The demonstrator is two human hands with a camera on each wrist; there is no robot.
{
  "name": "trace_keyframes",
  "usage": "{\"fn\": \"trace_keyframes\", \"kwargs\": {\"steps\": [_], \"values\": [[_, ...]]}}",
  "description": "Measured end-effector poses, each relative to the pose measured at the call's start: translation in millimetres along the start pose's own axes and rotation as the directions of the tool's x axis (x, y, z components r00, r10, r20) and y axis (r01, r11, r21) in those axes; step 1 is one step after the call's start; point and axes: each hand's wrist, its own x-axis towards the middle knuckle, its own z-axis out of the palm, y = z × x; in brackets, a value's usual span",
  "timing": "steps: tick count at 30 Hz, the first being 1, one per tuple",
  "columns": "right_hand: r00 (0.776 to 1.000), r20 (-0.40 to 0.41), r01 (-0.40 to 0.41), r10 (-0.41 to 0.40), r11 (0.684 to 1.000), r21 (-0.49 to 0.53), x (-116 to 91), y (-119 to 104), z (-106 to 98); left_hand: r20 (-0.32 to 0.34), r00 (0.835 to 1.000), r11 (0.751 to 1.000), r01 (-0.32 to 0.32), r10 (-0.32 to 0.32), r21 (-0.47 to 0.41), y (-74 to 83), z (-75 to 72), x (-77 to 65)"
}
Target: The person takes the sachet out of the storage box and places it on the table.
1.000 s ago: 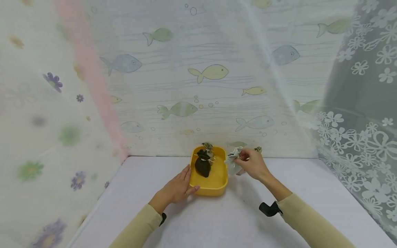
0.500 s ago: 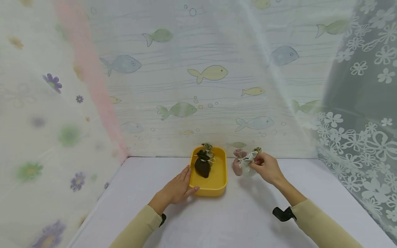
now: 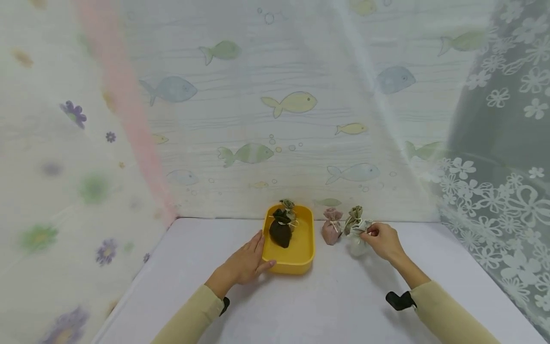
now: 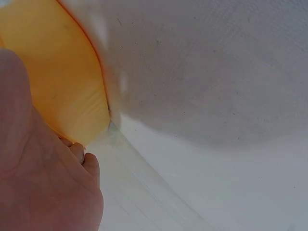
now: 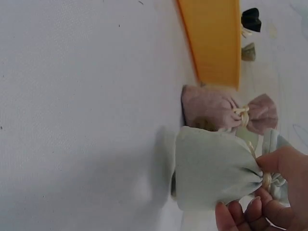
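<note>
My right hand [image 3: 384, 242] pinches a pale mint drawstring pouch [image 5: 209, 166] at its tied neck. The pouch hangs upright at the table, right of a yellow plastic tray [image 3: 304, 246]; whether its base touches the tabletop, I cannot tell. Just behind it stands an olive pouch [image 3: 354, 213], partly hidden, and to its left a dusty pink pouch [image 3: 332, 233]. Along the tray's left wall rest the straight fingers of my left hand [image 3: 244, 260], the thumb on the front corner. In the tray are a black pouch [image 3: 280, 235] and, behind it, a greenish pouch [image 3: 289, 205].
A white tablecloth [image 3: 309, 310] covers the table. Behind its far edge hangs a curtain printed with fish [image 3: 245, 153]. Flower-patterned curtains flank the left and right sides.
My right hand has carried the mint pouch rightward and down, away from the tray's right side, and the pink pouch has come into sight. My left hand stays on the tray.
</note>
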Motion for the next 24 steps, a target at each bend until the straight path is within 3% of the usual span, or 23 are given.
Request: {"fn": "trace_keyframes", "kwargs": {"steps": [14,18,24], "values": [[0.996,0.043,-0.077,0.078,0.997,-0.007,7.3,12.2,5.8,0.008,1.000,1.000,-0.004,0.004,-0.015,3.1,-6.3,3.3],[0.995,0.059,-0.079,0.079,0.997,-0.004,8.4,9.9,8.4,0.020,1.000,1.000,0.020,-0.020,0.006,2.1,-1.6,2.3],[0.994,0.043,-0.104,0.103,0.994,0.022,8.8,5.1,12.3,0.036,0.999,0.999,0.033,-0.033,0.007,4.2,-5.8,0.3]]}}
